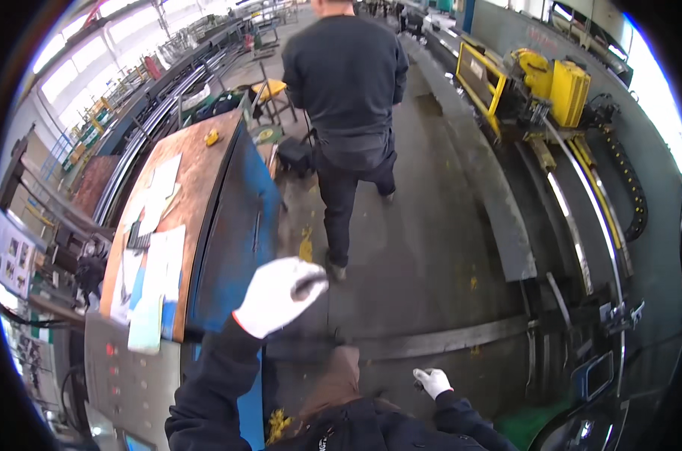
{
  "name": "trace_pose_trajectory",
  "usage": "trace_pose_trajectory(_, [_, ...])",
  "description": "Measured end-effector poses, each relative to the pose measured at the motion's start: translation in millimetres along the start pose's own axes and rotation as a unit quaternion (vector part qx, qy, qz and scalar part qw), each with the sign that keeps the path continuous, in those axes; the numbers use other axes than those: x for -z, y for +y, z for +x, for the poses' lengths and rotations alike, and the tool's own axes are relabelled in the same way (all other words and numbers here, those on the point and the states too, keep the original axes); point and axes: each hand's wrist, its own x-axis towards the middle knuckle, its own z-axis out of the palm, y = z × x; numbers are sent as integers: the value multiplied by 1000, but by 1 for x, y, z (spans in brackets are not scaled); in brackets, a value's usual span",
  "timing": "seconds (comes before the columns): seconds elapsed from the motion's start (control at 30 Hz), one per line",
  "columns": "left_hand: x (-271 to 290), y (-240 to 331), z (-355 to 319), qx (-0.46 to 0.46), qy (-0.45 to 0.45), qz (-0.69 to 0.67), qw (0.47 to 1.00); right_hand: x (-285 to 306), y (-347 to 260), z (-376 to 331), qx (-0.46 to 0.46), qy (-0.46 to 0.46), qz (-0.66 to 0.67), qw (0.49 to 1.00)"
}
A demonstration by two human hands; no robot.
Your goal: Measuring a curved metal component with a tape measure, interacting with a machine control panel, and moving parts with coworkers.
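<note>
My left hand (pixel 281 295), in a white glove with a red cuff edge, is raised in front of me beside the workbench. Its fingers curl inward, and a dark patch shows between them; whether that is an object or soiled glove cannot be made out. Lower and to the right hangs my right hand (pixel 434 383), also white-gloved, over the dark floor. Its fingers are bent with a dark spot at the tips, too small to name. Nearest to the left hand is the blue cabinet side (pixel 244 225) of the workbench, whose wooden top (pixel 205 161) carries papers (pixel 164 259).
A person in dark clothes (pixel 348 98) walks ahead, facing away. A metal beam (pixel 461 338) crosses the floor in front of me. On the right stand a yellow machine (pixel 570 94), a yellow guard frame (pixel 480 83) and long rails (pixel 574 225). A control panel (pixel 130 368) sits lower left.
</note>
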Motion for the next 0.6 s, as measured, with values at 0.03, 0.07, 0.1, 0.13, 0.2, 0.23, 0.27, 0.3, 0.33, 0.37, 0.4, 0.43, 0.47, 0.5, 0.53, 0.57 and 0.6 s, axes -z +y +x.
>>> trace_pose_trajectory(0.03, [-6,-21,11,12,-12,-4,1000,8,-22,12,-8,4,14,1000])
trace_pose_trajectory(0.07, [-11,-43,23,27,-26,-11,999,14,-41,20,-19,7,27,999])
trace_pose_trajectory(0.1, [-14,-67,37,47,-25,-28,998,17,-53,26,-14,17,5,1000])
trace_pose_trajectory(0.13, [-18,-92,53,67,-22,-48,996,24,-61,35,-9,30,-19,999])
trace_pose_trajectory(0.2, [-13,-138,101,88,13,-69,994,46,-117,63,-16,32,-3,999])
trace_pose_trajectory(0.23, [-10,-157,126,93,28,-79,992,55,-139,76,-12,38,-16,999])
trace_pose_trajectory(0.27, [-4,-175,152,98,43,-89,990,63,-159,90,-7,44,-31,999])
trace_pose_trajectory(0.3, [4,-194,181,100,72,-113,986,71,-175,107,-5,44,8,999])
trace_pose_trajectory(0.33, [6,-218,210,119,99,-148,977,77,-190,127,-4,43,48,998])
trace_pose_trajectory(0.37, [13,-237,239,131,137,-155,969,85,-205,148,-2,43,87,995])
trace_pose_trajectory(0.4, [17,-258,272,142,175,-159,961,92,-224,171,15,51,50,997])
trace_pose_trajectory(0.43, [17,-284,304,141,217,-176,950,96,-237,192,23,55,13,998])
trace_pose_trajectory(0.47, [15,-310,340,139,258,-193,936,103,-252,216,31,60,-25,997])
trace_pose_trajectory(0.5, [7,-343,371,128,293,-156,935,105,-266,246,13,44,-12,999])
trace_pose_trajectory(0.53, [6,-356,405,124,280,-101,947,110,-278,277,-11,31,3,999])
trace_pose_trajectory(0.57, [1,-380,438,119,252,-71,958,115,-291,306,-36,20,19,999])
trace_pose_trajectory(0.6, [-2,-403,474,104,232,-35,967,119,-315,335,-30,28,-12,999])
